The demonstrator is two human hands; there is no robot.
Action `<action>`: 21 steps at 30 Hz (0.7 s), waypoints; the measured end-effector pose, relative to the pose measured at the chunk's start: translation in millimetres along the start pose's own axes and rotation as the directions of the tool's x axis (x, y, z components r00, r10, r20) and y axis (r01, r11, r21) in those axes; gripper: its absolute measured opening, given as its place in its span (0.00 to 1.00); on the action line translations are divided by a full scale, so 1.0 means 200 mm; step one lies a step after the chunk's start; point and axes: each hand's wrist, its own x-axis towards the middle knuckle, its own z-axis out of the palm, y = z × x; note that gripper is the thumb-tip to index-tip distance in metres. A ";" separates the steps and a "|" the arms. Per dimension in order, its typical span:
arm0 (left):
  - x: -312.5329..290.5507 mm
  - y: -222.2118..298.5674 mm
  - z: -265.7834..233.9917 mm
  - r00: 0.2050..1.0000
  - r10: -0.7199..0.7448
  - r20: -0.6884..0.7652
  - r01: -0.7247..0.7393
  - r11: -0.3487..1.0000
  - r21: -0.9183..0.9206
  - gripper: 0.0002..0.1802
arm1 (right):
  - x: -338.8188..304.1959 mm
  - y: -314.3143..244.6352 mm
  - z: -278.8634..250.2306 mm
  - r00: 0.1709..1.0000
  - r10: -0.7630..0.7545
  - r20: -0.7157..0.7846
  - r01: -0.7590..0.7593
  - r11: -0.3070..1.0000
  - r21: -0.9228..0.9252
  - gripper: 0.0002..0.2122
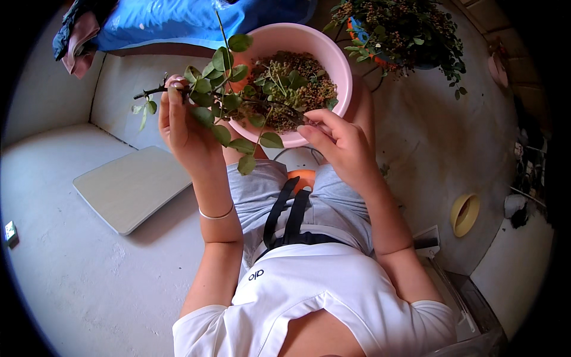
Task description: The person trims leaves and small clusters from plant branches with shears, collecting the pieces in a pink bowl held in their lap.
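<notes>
White short-sleeved fabric shirt [333, 285] fills the lower middle, nearest the camera, its bottom part cut off by the lower edge; beyond it are light grey fabric shorts [348, 193] with long black straps [295, 217], and a bright orange object [304, 177] between the thighs, mostly hidden, so its shape cannot be told; the far corners are lost in the black rim of the lens.

Thorny dark-stemmed branch with oval green leaves [203, 115] lies across the left side of a round pink plastic basin [341, 68], held up over it; its leaves hide part of the brown berry clusters [324, 89] inside; a second heap of leafy berry sprigs [416, 30] at the upper right covers most of whatever holds it.

Left hand [184, 128] is raised upright, fingertips and thumb pinching the stem near its bare left end, a thin pale bracelet [217, 217] on that forearm; right hand [344, 141] reaches in from the other side over the basin's near rim, thumb and curled forefinger pinched together at the branch's right end, though exactly what sits between them is too dark to tell.

Short dark lettering marks the shirt's chest; the small dark object with a pale face [11, 232] at the left edge is too tiny to read.
</notes>
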 end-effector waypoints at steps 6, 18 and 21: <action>-0.01 -0.01 0.01 0.997 -0.064 -0.043 0.064 0.998 -0.015 0.12 | 0.01 -0.03 -0.01 0.998 -0.057 0.004 0.057 0.992 -0.109 0.12; -0.02 -0.04 -0.02 0.978 -0.166 -0.126 0.165 0.986 -0.021 0.12 | -0.03 -0.06 -0.04 0.994 -0.110 0.006 0.110 0.978 -0.179 0.09; -0.02 -0.04 -0.02 0.980 -0.160 -0.122 0.158 0.987 -0.021 0.11 | -0.02 -0.08 -0.04 0.986 -0.169 0.006 0.166 0.958 -0.233 0.09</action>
